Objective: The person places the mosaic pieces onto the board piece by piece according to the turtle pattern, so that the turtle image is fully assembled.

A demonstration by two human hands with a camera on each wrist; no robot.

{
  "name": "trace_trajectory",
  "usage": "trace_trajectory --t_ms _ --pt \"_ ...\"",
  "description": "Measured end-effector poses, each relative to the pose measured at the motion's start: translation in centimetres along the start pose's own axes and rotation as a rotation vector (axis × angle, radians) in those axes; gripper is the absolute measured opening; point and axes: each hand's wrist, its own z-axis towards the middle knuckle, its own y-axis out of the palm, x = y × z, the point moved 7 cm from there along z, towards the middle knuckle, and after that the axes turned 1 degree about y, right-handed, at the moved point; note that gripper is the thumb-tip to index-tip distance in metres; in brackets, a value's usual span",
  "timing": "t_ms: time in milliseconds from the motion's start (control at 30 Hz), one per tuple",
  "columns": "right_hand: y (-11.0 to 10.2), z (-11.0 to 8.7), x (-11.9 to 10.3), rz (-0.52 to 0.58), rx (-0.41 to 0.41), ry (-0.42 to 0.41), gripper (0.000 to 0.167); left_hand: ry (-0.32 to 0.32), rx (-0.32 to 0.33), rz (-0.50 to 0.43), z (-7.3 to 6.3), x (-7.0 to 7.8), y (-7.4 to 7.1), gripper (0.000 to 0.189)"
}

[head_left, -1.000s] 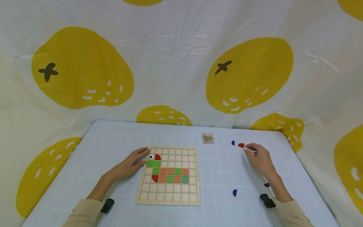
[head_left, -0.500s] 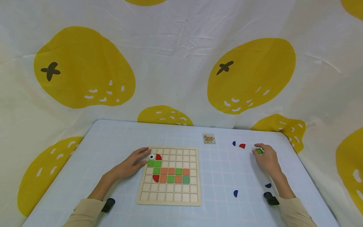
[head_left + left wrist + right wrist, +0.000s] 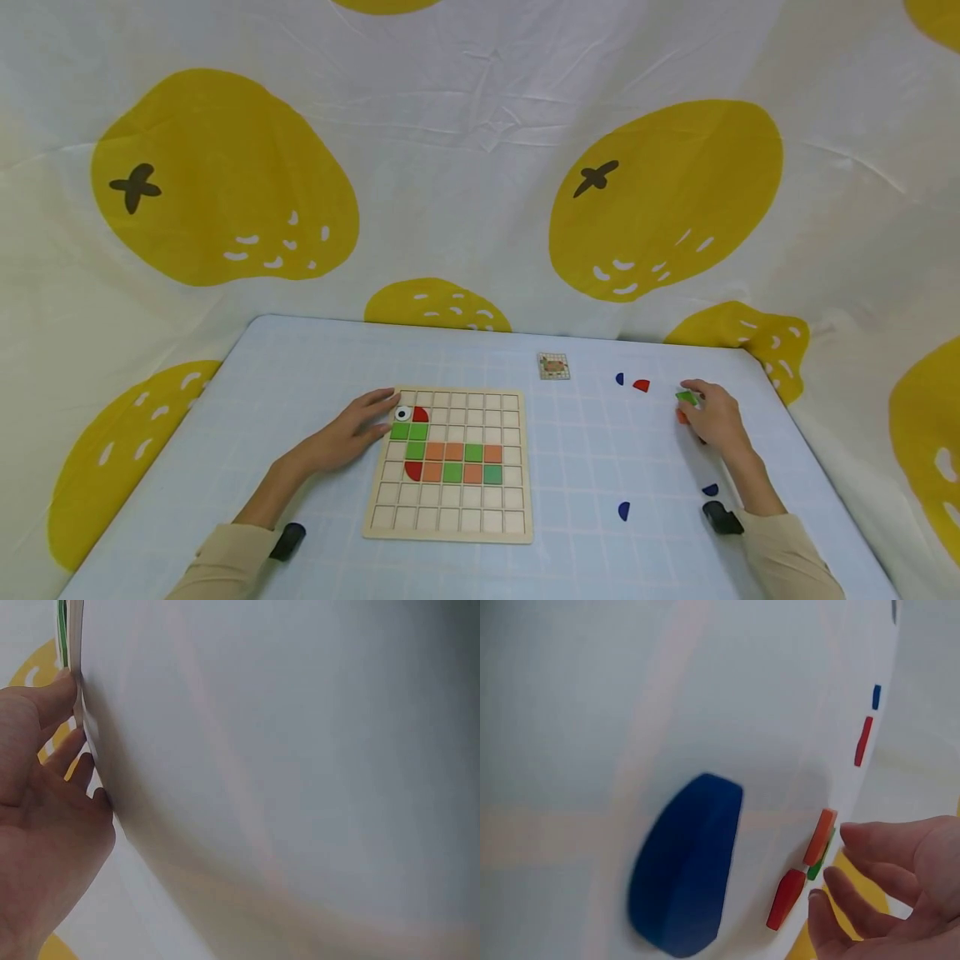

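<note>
A wooden grid board (image 3: 448, 523) lies on the table with coloured pieces set in a creature shape, including a round eye piece (image 3: 402, 413). My left hand (image 3: 347, 435) rests with loosely spread fingers against the board's left edge. At the right, my right hand (image 3: 717, 419) is low over loose pieces, thumb and fingers apart. Between them shows a green piece (image 3: 687, 398), with an orange piece (image 3: 682, 415) below the thumb. In the right wrist view, the thumb tip is right at the orange piece (image 3: 821, 836); a red piece (image 3: 786, 900) lies beside it.
A small picture card (image 3: 553, 366) lies behind the board. Right of it are a blue half-disc (image 3: 619, 379) and a red quarter-round piece (image 3: 641, 386). Two more blue half-discs, one front-centre (image 3: 624, 511) and one near the right wrist (image 3: 710, 490), lie closer. A printed curtain (image 3: 450, 167) hangs behind.
My right hand has moved right, away from the red quarter-round piece, uncovering the green and then the orange piece. My left hand has stayed at the board's edge.
</note>
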Motion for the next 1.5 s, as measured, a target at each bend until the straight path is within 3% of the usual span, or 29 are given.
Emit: trace_trajectory --t_ms 333,867,1500 --pt "0.3 0.4 0.9 0.006 0.009 0.014 0.036 -0.002 -0.009 -0.009 0.0 0.1 0.0 0.056" --pt "-0.4 -0.2 -1.2 0.059 0.136 -0.115 0.022 0.003 -0.010 -0.006 0.1 0.2 0.0 0.056" --pt "1.0 -2.1 -4.5 0.098 0.090 -0.107 0.019 0.012 -0.006 0.009 0.2 -0.1 0.0 0.055"
